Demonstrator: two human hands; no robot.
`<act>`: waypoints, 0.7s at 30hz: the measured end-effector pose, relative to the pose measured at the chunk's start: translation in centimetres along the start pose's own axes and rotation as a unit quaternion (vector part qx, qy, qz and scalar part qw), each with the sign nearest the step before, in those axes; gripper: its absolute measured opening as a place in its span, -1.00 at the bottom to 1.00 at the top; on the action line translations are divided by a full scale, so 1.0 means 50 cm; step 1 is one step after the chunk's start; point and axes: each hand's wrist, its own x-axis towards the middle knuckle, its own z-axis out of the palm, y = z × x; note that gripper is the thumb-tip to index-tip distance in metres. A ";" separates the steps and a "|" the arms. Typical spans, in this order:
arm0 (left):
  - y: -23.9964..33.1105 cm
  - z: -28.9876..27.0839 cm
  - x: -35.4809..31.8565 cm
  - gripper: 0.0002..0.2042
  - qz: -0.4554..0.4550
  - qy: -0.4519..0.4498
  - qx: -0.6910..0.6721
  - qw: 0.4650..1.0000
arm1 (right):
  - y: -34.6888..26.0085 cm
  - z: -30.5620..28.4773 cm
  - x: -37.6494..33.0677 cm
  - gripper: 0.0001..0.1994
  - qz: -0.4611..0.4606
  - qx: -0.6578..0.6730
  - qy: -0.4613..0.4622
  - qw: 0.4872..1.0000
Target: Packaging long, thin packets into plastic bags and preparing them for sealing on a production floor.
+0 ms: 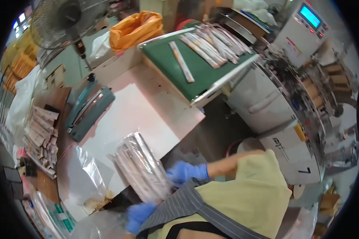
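Observation:
A clear plastic bag of long, slim wrapped packets is tilted in front of my body, over the table's near edge. My right hand, in a blue glove, is closed on the bag's right side near its lower end. My left hand, gloved in the same blue, is closed at the bag's bottom end; motion blurs its fingers. An empty-looking clear plastic bag lies flat on the white tabletop left of the filled one.
A grey-green heat sealer stands on the table. Several loose packets lie on a green conveyor belt ahead, others in a pile at left. A fan, an orange sack and a machine with a blue screen stand farther off.

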 end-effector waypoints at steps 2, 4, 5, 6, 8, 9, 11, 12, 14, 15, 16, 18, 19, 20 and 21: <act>-0.083 -0.116 -0.013 -0.73 -0.071 0.352 -0.093 0.928 | -0.047 -0.180 0.137 -0.78 -0.021 -0.076 0.087 0.993; -0.147 -0.203 0.067 -0.84 -0.186 0.543 -0.203 0.793 | -0.048 -0.271 0.241 -0.87 -0.076 -0.120 0.215 0.966; -0.197 -0.231 0.091 -0.87 -0.180 0.464 -0.173 0.850 | -0.008 -0.290 0.267 -0.90 -0.036 -0.181 0.168 0.968; -0.239 -0.242 0.129 -0.92 -0.207 0.458 -0.320 0.803 | -0.009 -0.349 0.293 -0.91 0.054 -0.337 0.013 0.940; -0.271 -0.305 0.174 -0.91 -0.177 0.475 -0.530 0.680 | -0.045 -0.419 0.335 -0.85 0.064 -0.321 0.161 0.931; -0.270 -0.333 0.188 -0.91 -0.152 0.482 -0.568 0.650 | -0.057 -0.430 0.360 -0.81 0.016 -0.322 0.272 0.907; -0.244 -0.353 0.218 -0.93 -0.115 0.492 -0.688 0.522 | -0.095 -0.381 0.396 -0.78 -0.078 -0.287 0.302 0.906; -0.236 -0.350 0.202 -0.93 -0.077 0.496 -0.689 0.523 | -0.133 -0.366 0.397 -0.76 -0.152 -0.286 0.346 0.881; -0.244 -0.326 0.211 -0.92 -0.051 0.488 -0.695 0.526 | -0.080 -0.319 0.418 -0.74 -0.129 -0.287 0.272 0.909; -0.247 -0.317 0.219 -0.89 -0.042 0.477 -0.702 0.527 | -0.040 -0.295 0.425 -0.73 -0.091 -0.304 0.199 0.927; -0.250 -0.307 0.220 -0.80 -0.035 0.469 -0.707 0.528 | -0.001 -0.290 0.432 -0.75 -0.103 -0.294 0.209 0.927; -0.255 -0.253 0.238 -0.50 -0.063 0.583 -0.455 0.670 | 0.020 -0.306 0.438 -0.79 -0.162 -0.224 0.229 0.933; -0.238 -0.241 0.248 -0.20 -0.104 0.552 -0.424 0.711 | 0.029 -0.309 0.449 -0.83 -0.212 -0.153 0.250 0.932; -0.234 -0.165 0.272 -0.22 -0.035 0.476 -0.696 0.537 | 0.017 -0.307 0.488 -0.88 -0.252 -0.133 0.291 0.913; -0.245 -0.106 0.321 -0.29 -0.050 0.427 -0.718 0.548 | 0.041 -0.306 0.522 -0.88 -0.257 -0.132 0.289 0.913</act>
